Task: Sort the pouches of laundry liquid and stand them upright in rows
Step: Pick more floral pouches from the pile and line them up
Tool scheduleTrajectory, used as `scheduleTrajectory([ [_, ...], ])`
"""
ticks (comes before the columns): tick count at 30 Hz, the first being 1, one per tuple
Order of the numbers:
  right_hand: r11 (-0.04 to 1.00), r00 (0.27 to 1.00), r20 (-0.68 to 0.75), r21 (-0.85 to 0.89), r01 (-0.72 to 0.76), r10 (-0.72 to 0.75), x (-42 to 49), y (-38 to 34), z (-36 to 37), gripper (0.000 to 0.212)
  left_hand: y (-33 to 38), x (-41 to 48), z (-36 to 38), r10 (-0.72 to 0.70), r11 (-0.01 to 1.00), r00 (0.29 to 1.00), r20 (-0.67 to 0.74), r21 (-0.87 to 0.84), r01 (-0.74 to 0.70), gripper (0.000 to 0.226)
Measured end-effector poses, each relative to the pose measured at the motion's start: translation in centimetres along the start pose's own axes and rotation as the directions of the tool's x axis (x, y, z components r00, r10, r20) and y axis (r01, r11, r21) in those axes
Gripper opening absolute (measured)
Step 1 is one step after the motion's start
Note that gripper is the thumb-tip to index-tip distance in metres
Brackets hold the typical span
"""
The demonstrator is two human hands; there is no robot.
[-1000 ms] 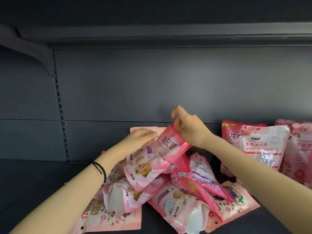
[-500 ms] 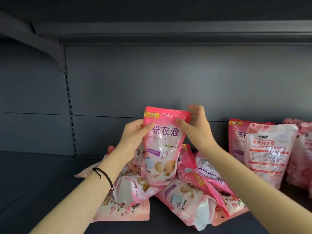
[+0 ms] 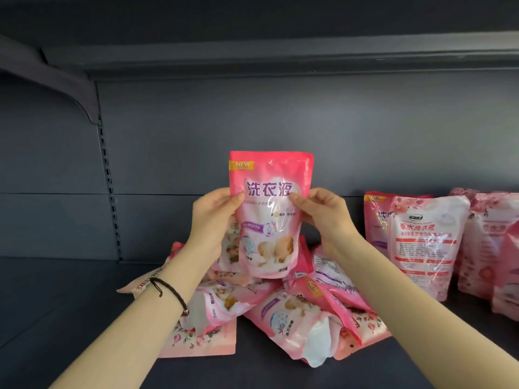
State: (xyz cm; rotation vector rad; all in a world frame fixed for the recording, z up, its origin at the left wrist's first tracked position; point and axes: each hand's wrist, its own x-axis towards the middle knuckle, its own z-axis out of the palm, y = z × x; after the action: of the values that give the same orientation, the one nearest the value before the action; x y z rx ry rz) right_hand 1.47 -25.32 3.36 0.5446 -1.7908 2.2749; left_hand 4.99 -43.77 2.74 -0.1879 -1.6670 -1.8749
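- Where the matte dark-grey shelf (image 3: 56, 304) meets its back panel, a slotted metal upright (image 3: 108, 192) rises.
- Left hand (image 3: 213, 217), black cord bracelet (image 3: 168, 290) at the wrist, pinches the pouch's left edge.
- Glossy pink laundry-liquid pouch (image 3: 269, 209), rectangular and crinkled, is held upright above a slumped heap of pouches (image 3: 295, 318).
- Right hand (image 3: 325, 217) pinches its right edge.
- Plump standing pouches (image 3: 424, 242) line the back at the right.

Dark grey shelf board (image 3: 70, 318), matte. Back panel (image 3: 280, 122) same grey, with a horizontal seam across it. Slotted upright (image 3: 108, 175) runs vertically at left. Curved bracket (image 3: 56, 80) above it meets the upper shelf (image 3: 280, 56).
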Motion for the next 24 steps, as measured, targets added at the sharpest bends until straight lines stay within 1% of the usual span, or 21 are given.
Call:
scheduleTrajectory([
  [3,0.998,0.999,-0.028,0.058,0.036,-0.034,0.1,-1.9,-1.8,0.017,1.5,0.0,2.7,0.009,0.999,1.000,0.017,-0.035,-0.008,0.008],
  [8,0.985,1.000,-0.005,0.172,0.001,-0.001,-0.9,-4.0,-6.9,0.018,2.3,-1.7,8.1,-0.001,0.999,0.999,0.052,-0.050,0.004,0.006],
  [11,0.977,0.999,-0.044,0.211,0.011,-0.001,-2.0,-4.7,-10.8,0.021,2.0,-3.6,11.9,-0.013,0.997,0.997,0.081,-0.076,0.019,0.006],
  [13,0.981,0.997,-0.070,0.194,0.020,-0.007,-2.7,-5.2,-13.5,0.022,1.7,-4.9,14.6,-0.033,0.996,0.994,0.100,-0.084,0.042,0.005],
  [18,0.996,0.993,-0.120,0.082,0.030,-0.020,-4.3,-5.7,-20.3,0.018,0.1,-7.9,20.6,-0.090,0.988,0.987,0.136,-0.111,0.106,0.006],
  [22,0.993,0.992,-0.127,0.119,-0.007,0.022,-5.5,-5.1,-24.1,0.017,-2.2,-10.0,24.1,-0.145,0.981,0.980,0.139,-0.105,0.160,0.008],
  [24,0.995,0.990,-0.139,0.098,-0.023,0.037,-5.8,-4.4,-25.6,0.012,-3.3,-10.8,25.3,-0.164,0.981,0.978,0.129,-0.083,0.176,0.009],
])
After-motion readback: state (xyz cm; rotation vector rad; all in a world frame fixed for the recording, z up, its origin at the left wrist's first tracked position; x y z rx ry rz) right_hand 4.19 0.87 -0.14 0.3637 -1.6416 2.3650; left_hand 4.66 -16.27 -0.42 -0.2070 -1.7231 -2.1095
